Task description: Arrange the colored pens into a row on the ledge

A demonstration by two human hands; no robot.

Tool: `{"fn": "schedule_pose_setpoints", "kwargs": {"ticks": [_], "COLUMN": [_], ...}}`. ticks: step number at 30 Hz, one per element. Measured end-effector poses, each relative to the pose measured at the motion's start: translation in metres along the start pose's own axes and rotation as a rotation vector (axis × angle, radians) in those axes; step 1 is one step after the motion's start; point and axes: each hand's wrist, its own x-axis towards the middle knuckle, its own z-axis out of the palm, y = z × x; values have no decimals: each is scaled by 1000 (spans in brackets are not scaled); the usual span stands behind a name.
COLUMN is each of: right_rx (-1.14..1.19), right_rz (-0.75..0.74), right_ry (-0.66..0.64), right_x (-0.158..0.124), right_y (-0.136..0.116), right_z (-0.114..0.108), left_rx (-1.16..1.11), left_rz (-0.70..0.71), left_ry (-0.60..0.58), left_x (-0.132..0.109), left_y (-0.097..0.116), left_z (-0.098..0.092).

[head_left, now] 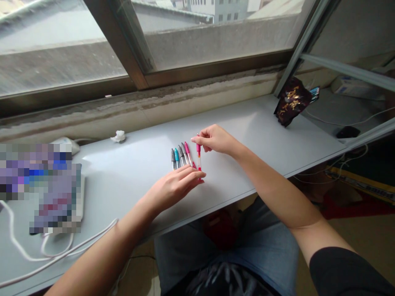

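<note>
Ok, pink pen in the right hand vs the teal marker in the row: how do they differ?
The pink pen is pinched in the right hand, while the teal marker has no hand on it. The pen stands apart, to the right of the row; the marker sits second from the row's left end. The pen shows pink and clear parts; the marker shows a teal cap. Both are slim and long, and both are over the pale desk.

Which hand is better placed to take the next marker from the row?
Left, probably: the left hand lies free beside the markers, while the right hand is pinching the pink pen.
</note>
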Motion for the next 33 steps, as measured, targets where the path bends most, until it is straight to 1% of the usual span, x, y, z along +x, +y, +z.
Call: {"fn": "schedule_pose_setpoints", "kwargs": {"ticks": [6,9,13,18,23,28,33], "right_rx": [-51,-100,-90,-113,-107,-118,-115], "right_rz": [22,14,9,11,7,5,-1], "right_ry": [34,51,60,81,75,71,68], "right_x": [2,0,-2,-2,-1,-1,0], "right_y": [2,0,-3,-5,-4,-3,-2], "right_z": [-1,0,0,0,-1,0,1], "left_rx": [-18,-19,-17,-37,-44,-62,-54], "left_rz": [-35,-37,-24,-40,-47,-57,-61], "left_ry": [-31,-9,9,24,1,35,27], "left_x": [-1,0,1,2,3,3,4], "left_y": [0,-1,-2,-4,-5,-5,-4], "left_z": [1,0,0,2,3,3,2]}}
